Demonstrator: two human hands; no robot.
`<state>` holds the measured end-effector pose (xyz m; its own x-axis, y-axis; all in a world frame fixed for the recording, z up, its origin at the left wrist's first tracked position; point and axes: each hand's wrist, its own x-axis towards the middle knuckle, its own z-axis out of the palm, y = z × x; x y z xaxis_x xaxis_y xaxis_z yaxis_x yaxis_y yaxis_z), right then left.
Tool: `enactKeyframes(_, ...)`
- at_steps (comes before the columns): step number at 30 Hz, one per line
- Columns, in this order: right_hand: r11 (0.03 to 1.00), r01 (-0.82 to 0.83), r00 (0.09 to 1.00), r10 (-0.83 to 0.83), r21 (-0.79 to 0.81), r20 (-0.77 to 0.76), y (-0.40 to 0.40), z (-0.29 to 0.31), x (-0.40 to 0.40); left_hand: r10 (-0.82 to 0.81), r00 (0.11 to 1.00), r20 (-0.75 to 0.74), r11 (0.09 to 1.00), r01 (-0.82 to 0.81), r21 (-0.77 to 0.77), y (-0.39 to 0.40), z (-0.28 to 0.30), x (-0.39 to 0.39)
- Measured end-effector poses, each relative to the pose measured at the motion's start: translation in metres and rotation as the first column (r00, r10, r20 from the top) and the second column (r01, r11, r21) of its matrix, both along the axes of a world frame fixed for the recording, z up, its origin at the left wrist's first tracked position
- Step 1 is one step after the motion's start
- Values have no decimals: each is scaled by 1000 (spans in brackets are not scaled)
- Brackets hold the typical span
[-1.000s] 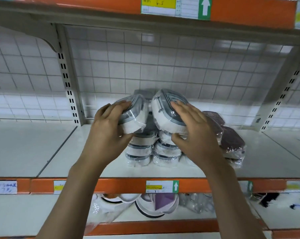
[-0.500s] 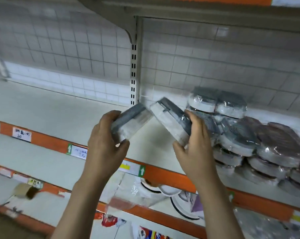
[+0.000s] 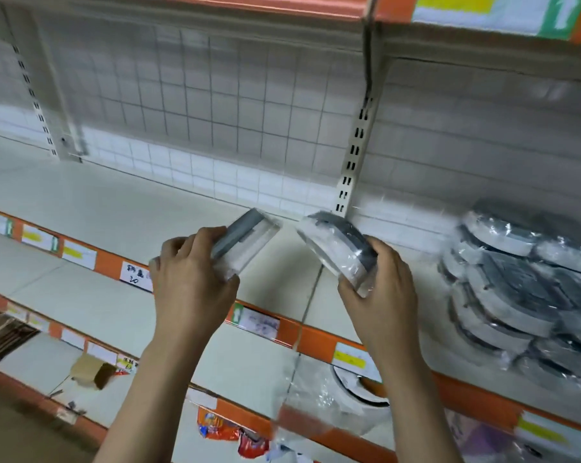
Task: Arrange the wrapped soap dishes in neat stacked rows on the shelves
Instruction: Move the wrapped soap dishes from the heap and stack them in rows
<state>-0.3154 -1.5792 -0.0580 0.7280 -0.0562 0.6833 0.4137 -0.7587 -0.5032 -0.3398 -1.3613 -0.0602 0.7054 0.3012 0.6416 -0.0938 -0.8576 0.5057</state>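
Lifted off the stacked soap dishes point(image 3: 516, 295) and carried left, 2 wrapped dishes, one gripped by the left hand point(image 3: 190, 282) and one by the right hand point(image 3: 379, 289), now hover over bare shelf point(image 3: 115, 208), suggesting a new row.

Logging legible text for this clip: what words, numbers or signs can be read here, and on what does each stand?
"10" or "V0", handwritten, uncertain: white price tag on the orange shelf edge.
White up arrow on green: top rail label.
Other yellow-and-white shelf tags: blurred, unreadable.
Red snack packets on the lower shelf: print unreadable.
Wrapped soap dishes: no text visible.
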Motion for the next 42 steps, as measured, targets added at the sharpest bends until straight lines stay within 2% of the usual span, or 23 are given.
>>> enactKeyframes(8, 989, -72, 997, 73, 131, -3, 129, 2, 23, -60, 998, 25, 996, 62, -60, 126, 6, 18)
enactKeyframes(18, 978, -106, 993, 114, -182, 34, 272, -15, 57, 56, 998, -30, 993, -59, -106, 252, -12, 34)
enactKeyframes(22, 970, -181, 983, 183, -159, -4, 322, -27, 80, 72, 996, -61, 996, -75, -39, 304, -18, 45)
enactKeyframes(25, 965, -216, 976, 215, -152, -21, 368, -36, 100, 179, 981, -69, 982, -175, 68, 346, -18, 57)
enactKeyframes(31, 978, -166, 986, 168, -124, 5, 470, -42, 146, 282, 956, -82, 941, -258, 218, 434, -3, 98)
enactKeyframes(42, 973, -159, 982, 173, -167, 73, 633, -33, 191, 260, 953, -155, 963, -245, 113, 589, 0, 123)
